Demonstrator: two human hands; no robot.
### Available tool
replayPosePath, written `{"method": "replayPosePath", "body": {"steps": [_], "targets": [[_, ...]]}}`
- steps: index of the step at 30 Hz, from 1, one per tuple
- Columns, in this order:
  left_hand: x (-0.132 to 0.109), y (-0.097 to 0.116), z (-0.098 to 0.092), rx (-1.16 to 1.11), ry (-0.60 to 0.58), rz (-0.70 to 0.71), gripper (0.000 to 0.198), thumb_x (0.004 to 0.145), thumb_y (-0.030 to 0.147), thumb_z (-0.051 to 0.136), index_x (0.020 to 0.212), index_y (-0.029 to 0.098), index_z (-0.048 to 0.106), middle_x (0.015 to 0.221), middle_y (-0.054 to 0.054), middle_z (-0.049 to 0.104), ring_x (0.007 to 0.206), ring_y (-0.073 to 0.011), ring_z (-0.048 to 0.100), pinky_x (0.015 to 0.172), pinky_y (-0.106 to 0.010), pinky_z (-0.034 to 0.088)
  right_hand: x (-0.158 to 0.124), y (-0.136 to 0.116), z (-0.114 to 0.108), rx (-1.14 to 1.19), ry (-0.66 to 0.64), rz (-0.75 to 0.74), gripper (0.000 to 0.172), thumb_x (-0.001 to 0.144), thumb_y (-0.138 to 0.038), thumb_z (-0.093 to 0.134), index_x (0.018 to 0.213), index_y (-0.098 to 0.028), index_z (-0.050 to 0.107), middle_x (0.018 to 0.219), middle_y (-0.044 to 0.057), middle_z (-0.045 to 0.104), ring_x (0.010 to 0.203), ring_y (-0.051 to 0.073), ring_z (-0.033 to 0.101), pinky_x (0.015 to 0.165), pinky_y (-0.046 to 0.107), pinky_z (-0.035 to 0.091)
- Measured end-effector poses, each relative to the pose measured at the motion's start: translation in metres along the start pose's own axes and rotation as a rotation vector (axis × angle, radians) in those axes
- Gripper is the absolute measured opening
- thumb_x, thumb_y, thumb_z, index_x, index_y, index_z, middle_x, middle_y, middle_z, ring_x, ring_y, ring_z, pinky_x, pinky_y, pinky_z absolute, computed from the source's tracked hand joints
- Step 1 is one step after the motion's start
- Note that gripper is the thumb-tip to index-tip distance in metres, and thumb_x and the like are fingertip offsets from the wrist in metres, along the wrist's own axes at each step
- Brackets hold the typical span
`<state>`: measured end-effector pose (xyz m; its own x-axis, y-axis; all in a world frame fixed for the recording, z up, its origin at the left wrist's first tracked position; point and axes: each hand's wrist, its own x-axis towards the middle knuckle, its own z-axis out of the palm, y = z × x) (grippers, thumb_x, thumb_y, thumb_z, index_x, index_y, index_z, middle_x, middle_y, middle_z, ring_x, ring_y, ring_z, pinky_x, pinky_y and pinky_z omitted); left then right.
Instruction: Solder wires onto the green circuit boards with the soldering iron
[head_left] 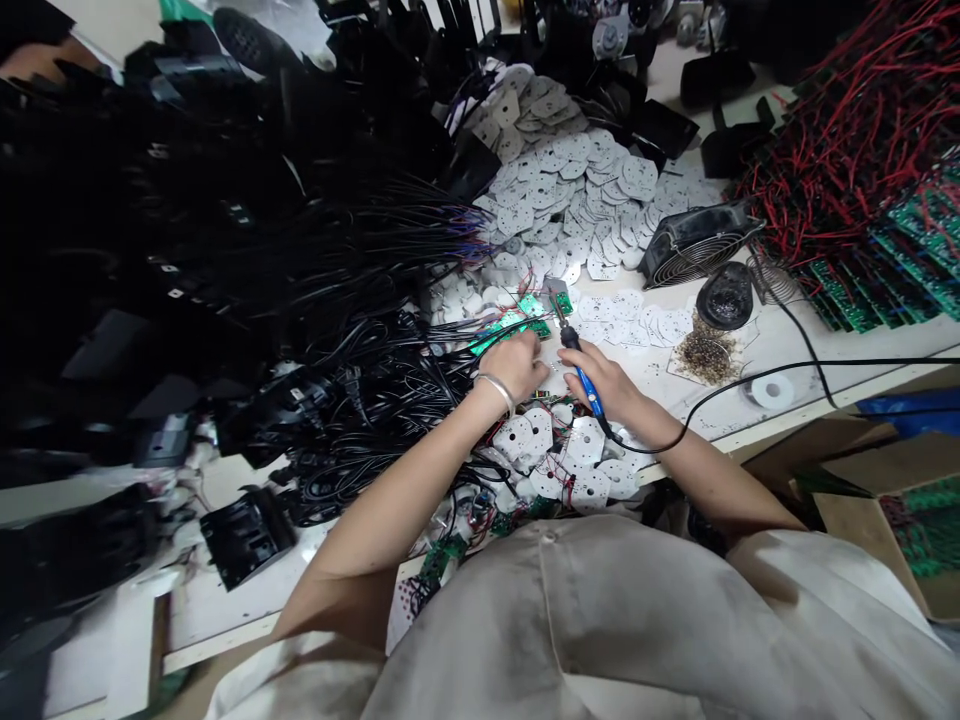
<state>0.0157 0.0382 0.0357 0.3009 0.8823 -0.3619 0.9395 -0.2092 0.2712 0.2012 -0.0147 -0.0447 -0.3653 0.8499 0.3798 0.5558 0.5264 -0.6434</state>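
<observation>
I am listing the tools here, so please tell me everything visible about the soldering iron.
The soldering iron is a slim tool with a blue handle, a black collar and a thin dark tip. The right hand grips it like a pen, tilted, tip pointing away from the person toward a small green board. A black cord leaves its rear end and runs off to the right.
</observation>
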Motion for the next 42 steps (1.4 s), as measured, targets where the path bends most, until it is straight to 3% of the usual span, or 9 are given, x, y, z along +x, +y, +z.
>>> {"method": "replayPosePath", "body": {"steps": [4,9,11,14,19,28,35,39,42], "targets": [[-0.001,-0.009,0.009,-0.364,0.063,0.043,0.037,0.080,0.012,0.059,0.117,0.015,0.061,0.095,-0.005,0.074,0.088,-0.0194,0.069,0.083,-0.030,0.053,-0.001,0.000,0.000,0.076,-0.020,0.045,0.040,0.103,-0.030,0.044,0.142,-0.029,0.042,0.131,0.014,0.054,0.101,0.022,0.070,0.083,0.037,0.063],[-0.007,-0.019,0.014,-0.669,0.095,0.077,0.022,0.090,0.032,0.056,0.098,0.014,0.066,0.076,-0.003,0.071,0.069,-0.0155,0.066,0.068,-0.025,0.051,0.000,-0.002,-0.001,0.116,0.002,0.044,0.041,0.103,-0.029,0.044,0.144,-0.027,0.040,0.130,0.014,0.054,0.100,0.020,0.070,0.085,0.036,0.063],[-0.011,-0.020,0.010,-0.604,0.120,0.135,0.027,0.094,0.034,0.050,0.089,0.015,0.068,0.081,-0.006,0.074,0.074,-0.0162,0.067,0.073,-0.026,0.052,0.001,-0.002,-0.001,0.119,0.002,0.033,0.040,0.103,-0.029,0.044,0.143,-0.026,0.041,0.129,0.014,0.054,0.100,0.020,0.070,0.085,0.036,0.063],[-0.016,-0.020,-0.001,-0.420,0.155,0.195,0.032,0.096,0.032,0.045,0.098,0.016,0.073,0.093,-0.008,0.077,0.085,-0.0178,0.069,0.082,-0.028,0.052,0.001,-0.002,-0.001,0.110,0.009,0.027,0.040,0.103,-0.029,0.044,0.142,-0.027,0.042,0.129,0.014,0.054,0.101,0.020,0.070,0.085,0.036,0.063],[-0.011,-0.018,-0.018,-0.146,0.136,0.107,0.033,0.094,0.033,0.048,0.103,0.018,0.076,0.088,-0.007,0.077,0.080,-0.0201,0.069,0.078,-0.030,0.051,0.002,-0.002,-0.001,0.119,0.009,0.010,0.039,0.104,-0.031,0.043,0.143,-0.027,0.040,0.127,0.013,0.054,0.101,0.017,0.070,0.084,0.033,0.063],[-0.001,-0.001,0.005,0.235,-0.037,0.219,0.030,0.091,0.023,0.048,0.094,0.016,0.076,0.109,-0.013,0.070,0.104,-0.0274,0.066,0.088,-0.037,0.052,0.001,-0.003,-0.004,0.107,0.002,0.027,0.037,0.104,-0.033,0.042,0.141,-0.027,0.042,0.119,0.011,0.058,0.100,0.019,0.068,0.083,0.033,0.061],[0.007,-0.007,0.010,0.058,0.009,0.322,0.020,0.084,0.019,0.052,0.088,0.018,0.072,0.109,-0.009,0.071,0.102,-0.0224,0.067,0.093,-0.036,0.052,0.003,-0.003,-0.005,0.149,0.076,0.039,0.040,0.103,-0.036,0.045,0.141,-0.026,0.045,0.116,0.011,0.064,0.105,0.022,0.067,0.090,0.039,0.059],[0.013,-0.011,0.015,-0.004,-0.003,0.328,0.015,0.080,0.018,0.054,0.080,0.021,0.069,0.103,-0.006,0.073,0.102,-0.0218,0.068,0.093,-0.035,0.053,0.002,-0.006,-0.021,0.106,0.238,0.014,0.044,0.101,-0.045,0.048,0.139,-0.025,0.051,0.110,0.011,0.069,0.103,0.026,0.068,0.091,0.045,0.057],[0.014,-0.013,0.017,-0.037,-0.002,0.297,0.013,0.077,0.016,0.054,0.076,0.020,0.067,0.103,-0.006,0.074,0.099,-0.0218,0.069,0.091,-0.035,0.054,-0.007,-0.015,-0.035,0.137,0.414,0.149,0.039,0.097,-0.050,0.053,0.125,-0.025,0.063,0.093,0.007,0.072,0.086,0.024,0.070,0.085,0.045,0.059]]}}
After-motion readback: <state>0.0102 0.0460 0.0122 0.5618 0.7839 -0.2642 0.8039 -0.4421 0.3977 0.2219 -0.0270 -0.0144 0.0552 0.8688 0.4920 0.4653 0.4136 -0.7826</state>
